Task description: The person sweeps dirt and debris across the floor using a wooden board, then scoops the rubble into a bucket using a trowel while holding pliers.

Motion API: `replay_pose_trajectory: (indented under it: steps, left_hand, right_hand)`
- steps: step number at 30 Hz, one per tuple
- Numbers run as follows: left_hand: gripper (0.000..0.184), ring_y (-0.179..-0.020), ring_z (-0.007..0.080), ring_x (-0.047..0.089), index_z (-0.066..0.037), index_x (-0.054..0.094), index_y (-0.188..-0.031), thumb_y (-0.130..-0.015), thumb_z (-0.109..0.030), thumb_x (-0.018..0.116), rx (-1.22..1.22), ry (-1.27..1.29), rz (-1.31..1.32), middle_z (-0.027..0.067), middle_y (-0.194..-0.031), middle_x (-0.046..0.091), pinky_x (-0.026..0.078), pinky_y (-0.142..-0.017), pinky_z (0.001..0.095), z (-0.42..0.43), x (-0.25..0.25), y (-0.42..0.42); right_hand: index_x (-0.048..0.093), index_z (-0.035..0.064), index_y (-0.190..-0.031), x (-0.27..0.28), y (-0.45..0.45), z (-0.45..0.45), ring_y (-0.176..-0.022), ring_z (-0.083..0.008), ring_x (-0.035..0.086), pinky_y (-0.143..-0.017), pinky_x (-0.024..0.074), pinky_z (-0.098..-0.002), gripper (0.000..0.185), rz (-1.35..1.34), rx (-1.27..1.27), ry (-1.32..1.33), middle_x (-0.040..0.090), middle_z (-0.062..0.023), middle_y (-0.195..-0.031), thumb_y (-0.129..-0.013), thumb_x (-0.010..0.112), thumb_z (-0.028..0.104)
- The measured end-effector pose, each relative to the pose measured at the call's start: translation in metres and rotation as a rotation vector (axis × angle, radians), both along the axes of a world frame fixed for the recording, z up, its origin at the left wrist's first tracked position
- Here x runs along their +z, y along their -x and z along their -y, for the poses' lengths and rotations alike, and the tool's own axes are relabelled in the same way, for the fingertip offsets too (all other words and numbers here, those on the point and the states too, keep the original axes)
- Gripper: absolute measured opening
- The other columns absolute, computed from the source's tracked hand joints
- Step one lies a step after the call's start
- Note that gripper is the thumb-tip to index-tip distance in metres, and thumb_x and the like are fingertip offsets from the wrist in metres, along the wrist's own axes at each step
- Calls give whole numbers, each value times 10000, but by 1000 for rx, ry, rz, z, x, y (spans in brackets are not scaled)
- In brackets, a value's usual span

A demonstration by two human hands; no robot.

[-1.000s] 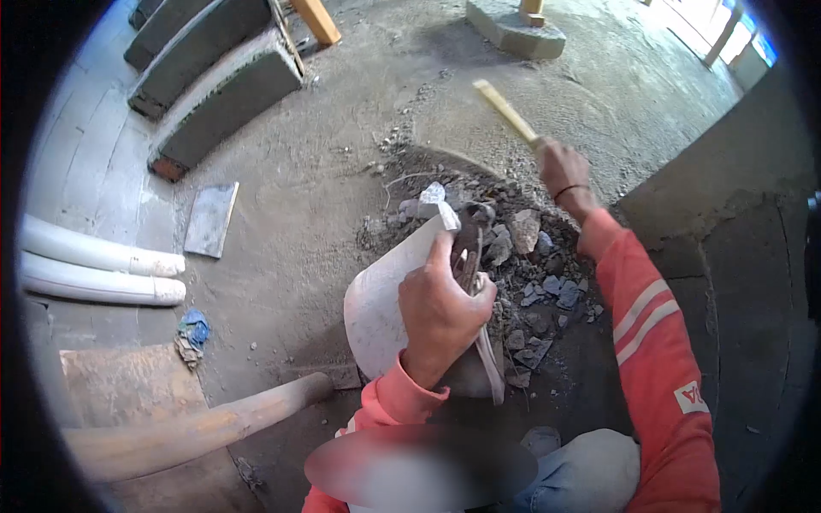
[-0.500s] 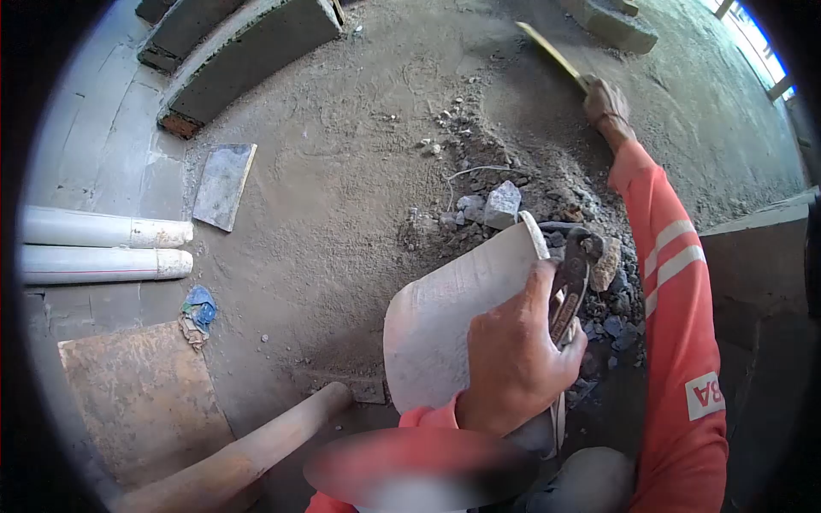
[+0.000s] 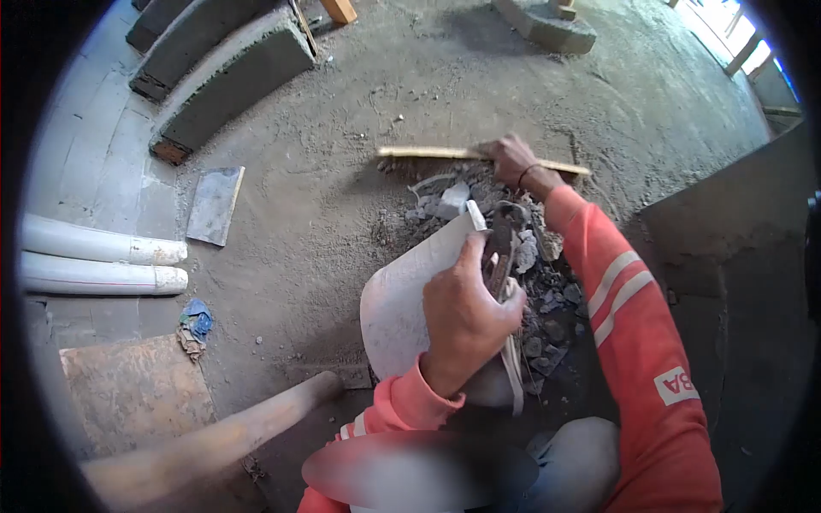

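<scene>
A white bucket point(image 3: 395, 306) lies tilted on the ground, its mouth facing the rubble. My left hand point(image 3: 469, 309) is closed at its rim, around a dark handle-like piece point(image 3: 503, 248) whose exact kind I cannot make out. Beyond the bucket, my right hand point(image 3: 515, 162) grips a thin wooden board point(image 3: 423, 153) held crosswise at the far edge of the rubble heap point(image 3: 547, 299). Grey stones and loose grit make up the heap, with a pale chunk point(image 3: 453, 201) close to the bucket's rim.
On the left are two white pipes point(image 3: 111, 275), a flat grey slab point(image 3: 214, 205), a crumpled blue wrapper point(image 3: 197, 318) and a stained sheet point(image 3: 137, 380). A round pole point(image 3: 231, 427) crosses the lower left. Curved concrete steps point(image 3: 235, 81) rise at upper left.
My right hand has brought the board nearer and to the left, turning it crosswise behind the rubble. My left hand keeps its hold at the bucket's rim. The camera view has shifted.
</scene>
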State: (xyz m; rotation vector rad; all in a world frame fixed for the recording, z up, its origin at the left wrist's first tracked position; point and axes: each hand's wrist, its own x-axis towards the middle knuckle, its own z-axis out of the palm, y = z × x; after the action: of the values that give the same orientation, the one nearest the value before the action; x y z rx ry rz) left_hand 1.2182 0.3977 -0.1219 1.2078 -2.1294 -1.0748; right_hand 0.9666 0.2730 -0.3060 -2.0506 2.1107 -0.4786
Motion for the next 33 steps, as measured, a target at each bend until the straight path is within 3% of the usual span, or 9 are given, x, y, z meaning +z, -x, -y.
replay_pose_trajectory:
  steps: [4,8,9,10,12,16,21,24,33]
  left_hand:
    - [392,-655,282,634,-20,534,-1006,-644,-89,666,-13,97,6,139,-712,596,479,-609,370,-22,20,-26]
    - [471,-751,160,605,23,511,-1092,-656,-62,667,-45,114,-66,115,-873,620,502,-725,281,-39,40,-72]
    - [481,-784,157,599,17,501,-1113,-665,-50,661,-7,-1,-95,103,-909,613,499,-739,285,-39,39,-88]
    - [492,-817,154,593,11,490,-1134,-674,-37,656,28,-118,-116,91,-946,606,497,-752,289,-36,34,-102]
    - [406,-674,92,543,-11,502,-1071,-686,-15,631,87,10,-317,35,-793,557,464,-594,247,-30,32,-118]
    - [364,-682,41,429,-53,504,-1040,-702,21,619,149,15,-354,-20,-867,482,375,-601,187,-3,26,-160]
    - [364,-737,36,421,-63,513,-1037,-701,22,626,180,-2,-377,-19,-904,478,357,-662,180,1,20,-178]
    - [391,-794,60,450,-52,520,-1061,-697,28,637,186,-17,-387,-5,-936,498,378,-717,194,-2,16,-179]
    - [510,-923,127,565,-12,492,-1207,-717,32,628,148,-102,-551,59,-1059,575,444,-839,256,3,1,-181]
  right_hand:
    - [633,253,-1166,14,-30,-47,-851,-366,636,-745,530,-426,486,59,114,-112,659,-169,-955,-680,641,226]
    - [700,215,-1030,22,-73,-88,-839,-370,641,-745,528,-443,400,-13,76,-225,664,-189,-858,-638,643,165]
    - [705,218,-1011,44,-80,-113,-821,-389,632,-752,515,-452,373,195,166,-64,659,-189,-802,-646,638,185]
    - [710,233,-995,29,-81,-113,-811,-380,621,-773,500,-448,328,-51,77,-2,657,-175,-782,-702,593,142]
    - [717,245,-968,30,-73,-118,-807,-366,610,-793,489,-440,346,22,-77,207,649,-171,-749,-748,523,60]
    - [679,152,-1009,56,27,-116,-754,-343,645,-681,511,-433,322,187,-352,478,662,-163,-854,-825,462,1]
    - [654,184,-1044,33,101,-162,-860,-350,637,-725,509,-451,287,-191,-635,-172,654,-153,-961,-811,515,89]
    - [659,184,-1039,16,69,-190,-852,-342,637,-721,507,-448,292,-317,-512,59,656,-148,-937,-784,539,108]
    - [647,142,-1019,55,-66,-283,-869,-357,629,-750,501,-482,284,-158,-420,-207,648,-158,-909,-757,541,109]
